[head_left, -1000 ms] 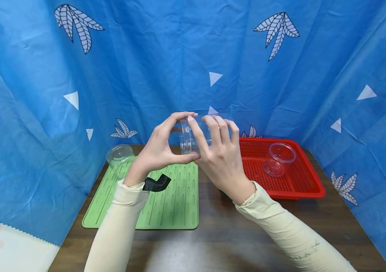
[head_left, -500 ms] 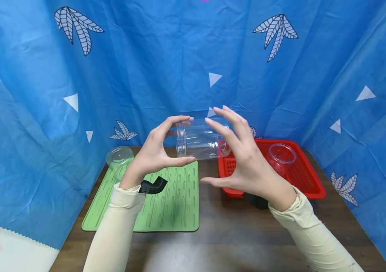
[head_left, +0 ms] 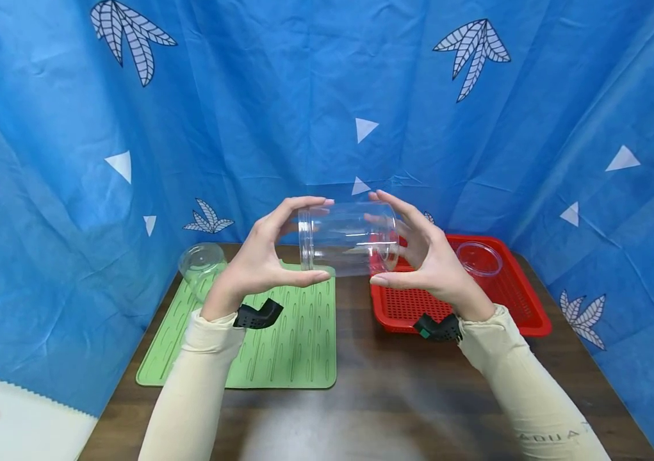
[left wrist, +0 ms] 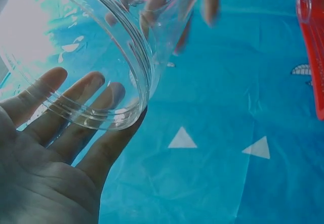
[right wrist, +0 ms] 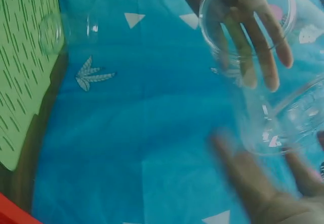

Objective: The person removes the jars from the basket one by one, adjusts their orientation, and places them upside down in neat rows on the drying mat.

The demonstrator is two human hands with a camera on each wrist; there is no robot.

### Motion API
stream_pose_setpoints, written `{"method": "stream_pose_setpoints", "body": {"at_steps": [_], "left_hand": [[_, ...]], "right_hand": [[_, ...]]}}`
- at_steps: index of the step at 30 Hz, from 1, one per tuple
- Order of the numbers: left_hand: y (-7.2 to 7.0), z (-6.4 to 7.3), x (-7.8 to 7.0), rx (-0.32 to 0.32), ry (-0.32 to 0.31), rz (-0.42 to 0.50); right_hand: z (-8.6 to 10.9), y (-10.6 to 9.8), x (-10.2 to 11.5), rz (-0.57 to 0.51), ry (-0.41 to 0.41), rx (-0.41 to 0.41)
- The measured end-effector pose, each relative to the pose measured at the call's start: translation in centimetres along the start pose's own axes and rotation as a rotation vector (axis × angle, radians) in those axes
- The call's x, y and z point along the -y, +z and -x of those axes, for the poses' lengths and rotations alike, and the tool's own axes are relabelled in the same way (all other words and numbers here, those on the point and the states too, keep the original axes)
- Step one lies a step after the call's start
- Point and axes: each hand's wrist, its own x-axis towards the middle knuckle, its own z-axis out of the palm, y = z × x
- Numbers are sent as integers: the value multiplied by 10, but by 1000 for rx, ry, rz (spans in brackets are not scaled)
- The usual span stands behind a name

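Observation:
A clear plastic jar (head_left: 350, 240) is held sideways in the air in the head view, threaded mouth to the left and base to the right. My left hand (head_left: 257, 259) grips it round the mouth, thumb below and fingers above. In the left wrist view those fingers (left wrist: 109, 97) show through the clear threaded rim (left wrist: 119, 125). Round the base end curls my right hand (head_left: 442, 262), thumb at the lower edge and fingers above and behind. The right wrist view shows this hand (right wrist: 288, 203) blurred beside the jar.
Another clear jar (head_left: 202, 262) stands at the far left corner of a green ridged mat (head_left: 280, 358). To the right, a red basket (head_left: 525, 301) contains a clear jar (head_left: 479, 259). Blue curtains (head_left: 280, 115) surround the wooden table (head_left: 396, 397).
My right hand has let go near the jar's mouth, drawn away to the right with fingers spread, and come round the base end. The left hand has kept its hold on the mouth.

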Motion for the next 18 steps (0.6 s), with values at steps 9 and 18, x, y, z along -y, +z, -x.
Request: {"method": "stream_pose_setpoints", "body": {"at_steps": [9,18], "left_hand": [[3,-1,-1,23,4,40],[1,2,-1,23,-50,60]], "right_hand": [[2,-2,-4,-42,14,-47],[-1,-1,-3,-26,40,-54]]}}
